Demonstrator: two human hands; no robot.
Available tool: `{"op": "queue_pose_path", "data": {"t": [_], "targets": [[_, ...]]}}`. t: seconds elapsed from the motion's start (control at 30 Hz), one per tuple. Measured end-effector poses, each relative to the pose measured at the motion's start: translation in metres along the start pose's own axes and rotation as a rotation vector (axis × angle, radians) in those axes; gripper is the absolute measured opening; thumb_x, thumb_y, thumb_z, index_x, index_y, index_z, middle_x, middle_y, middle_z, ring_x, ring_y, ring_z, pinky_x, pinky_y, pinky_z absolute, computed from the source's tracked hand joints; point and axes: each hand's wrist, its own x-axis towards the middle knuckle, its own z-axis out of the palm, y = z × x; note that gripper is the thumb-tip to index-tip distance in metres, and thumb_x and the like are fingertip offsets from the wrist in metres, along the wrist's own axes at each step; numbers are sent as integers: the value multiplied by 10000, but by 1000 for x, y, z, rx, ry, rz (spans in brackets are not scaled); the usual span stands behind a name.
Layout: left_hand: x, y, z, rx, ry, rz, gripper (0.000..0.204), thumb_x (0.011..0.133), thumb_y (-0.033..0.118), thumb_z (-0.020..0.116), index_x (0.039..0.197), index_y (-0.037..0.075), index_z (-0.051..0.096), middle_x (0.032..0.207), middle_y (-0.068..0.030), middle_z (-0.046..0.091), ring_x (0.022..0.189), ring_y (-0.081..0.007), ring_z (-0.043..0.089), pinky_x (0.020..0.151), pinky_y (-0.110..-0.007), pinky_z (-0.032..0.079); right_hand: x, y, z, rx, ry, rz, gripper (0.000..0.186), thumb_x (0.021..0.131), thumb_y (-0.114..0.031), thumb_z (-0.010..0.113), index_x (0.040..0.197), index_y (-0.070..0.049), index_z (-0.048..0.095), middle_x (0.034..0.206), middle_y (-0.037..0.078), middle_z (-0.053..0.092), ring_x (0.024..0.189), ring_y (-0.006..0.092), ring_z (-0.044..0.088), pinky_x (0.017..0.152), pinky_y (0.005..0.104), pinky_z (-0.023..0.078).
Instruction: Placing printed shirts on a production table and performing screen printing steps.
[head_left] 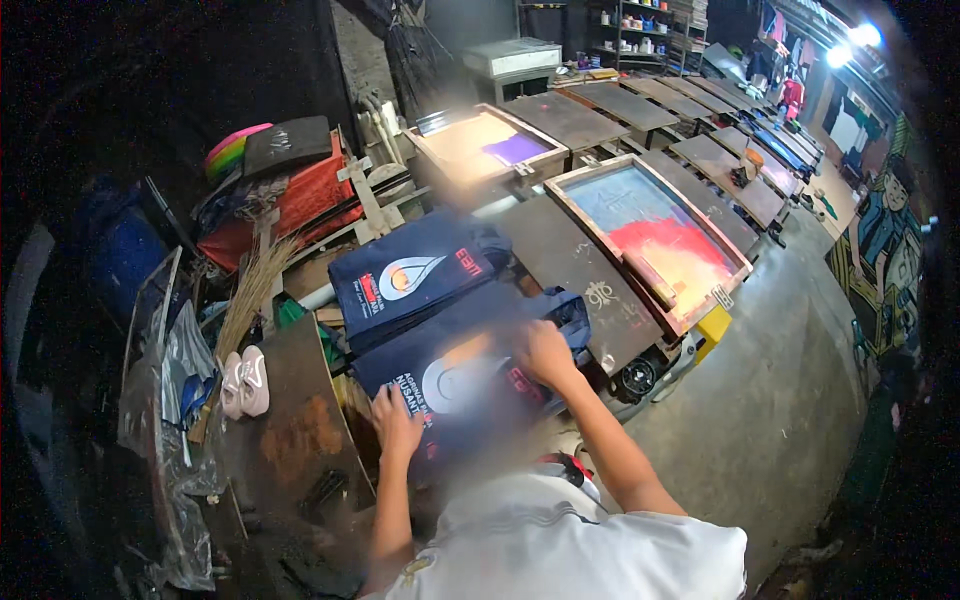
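Observation:
A navy printed shirt (pixel 455 375) lies spread on a pallet board right in front of me. My left hand (pixel 396 425) presses flat on its near left edge. Farther up, my right hand (pixel 545 352) rests on the cloth near the print, fingers bent on the fabric. A second navy shirt (pixel 415 275) with a red and orange print lies on the board just beyond. Whether either hand pinches the cloth is blurred.
A wooden printing screen (pixel 650 235) with red and blue ink sits on the board to the right, another screen (pixel 490 145) behind it. More dark boards (pixel 625 105) run to the back. Clutter, a broom (pixel 250 290) and pink shoes (pixel 245 382) lie left. Concrete floor (pixel 770 400) lies right.

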Motion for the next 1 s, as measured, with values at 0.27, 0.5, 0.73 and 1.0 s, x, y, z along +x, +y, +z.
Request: {"op": "queue_pose_path", "data": {"t": [0.27, 0.5, 0.73, 1.0], "targets": [[8, -2, 43, 67, -260, -64, 1054, 826, 733, 562, 1575, 92, 190, 1649, -187, -1, 1494, -465, -52, 1153, -646, 28, 15, 9, 67, -343, -298, -124, 869, 778, -323, 752, 1521, -184, 323, 1644, 95, 155, 1516, 369, 84, 1159, 641, 172], [13, -6, 47, 121, -271, -51, 1099, 814, 767, 544, 1585, 100, 135, 1644, -209, 4, 1495, -464, -33, 1153, -641, 33, 13, 7, 60, -301, -227, -124, 914, 722, -326, 791, 1507, -159, 353, 1627, 83, 217, 1506, 349, 145, 1132, 629, 254], [38, 22, 0, 144, -482, -87, 1061, 779, 661, 685, 1551, 82, 245, 1617, -233, 136, 1472, -465, 163, 1102, -674, 239, 38, 2, 43, -443, -290, -136, 793, 710, -307, 789, 1414, -132, 468, 1566, 102, 338, 1435, 348, 310, 1053, 586, 375], [94, 37, -8, 229, -81, 170, 818, 860, 514, 674, 1474, 50, 395, 1548, -227, 325, 1434, -431, 286, 1149, -530, 267, 115, 24, 71, -314, 113, -336, 617, 796, -195, 683, 1384, -144, 503, 1503, 82, 429, 1401, 319, 366, 1094, 519, 334]]}}
